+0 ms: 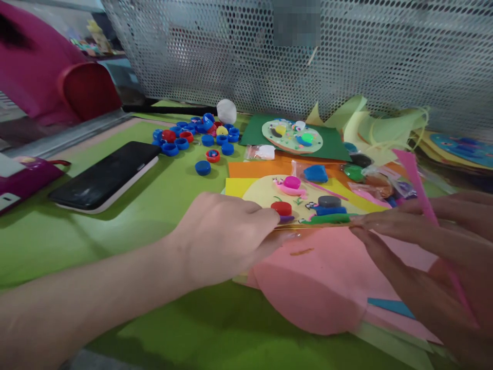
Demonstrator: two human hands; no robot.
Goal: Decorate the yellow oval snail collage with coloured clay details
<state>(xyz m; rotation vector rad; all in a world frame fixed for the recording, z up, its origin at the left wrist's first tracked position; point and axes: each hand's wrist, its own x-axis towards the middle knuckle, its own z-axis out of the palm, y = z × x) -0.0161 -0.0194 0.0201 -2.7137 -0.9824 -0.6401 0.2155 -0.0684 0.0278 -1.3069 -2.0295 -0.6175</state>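
Note:
My left hand (227, 236) pinches the left near edge of a cream paper disc (256, 195), beside a red bottle cap (281, 207) and purple clay (286, 219). At its right near edge, the fingers of my right hand (427, 252) close on the disc by a roll of green clay (327, 219). A pink strip (414, 177) passes between that hand's fingers. The disc also bears a pink cap (291, 182) and a grey cap (329, 201) above blue clay (330, 210). Pink paper (311, 293) lies below the disc, partly hidden by the right hand.
Several blue and red caps (203, 167) are at back left, near a phone (106, 174). A decorated disc (292, 137) rests on dark green card (252, 131). Bagged clay (316, 173) lies behind the held disc. A perforated metal panel (231, 51) bounds the table's back.

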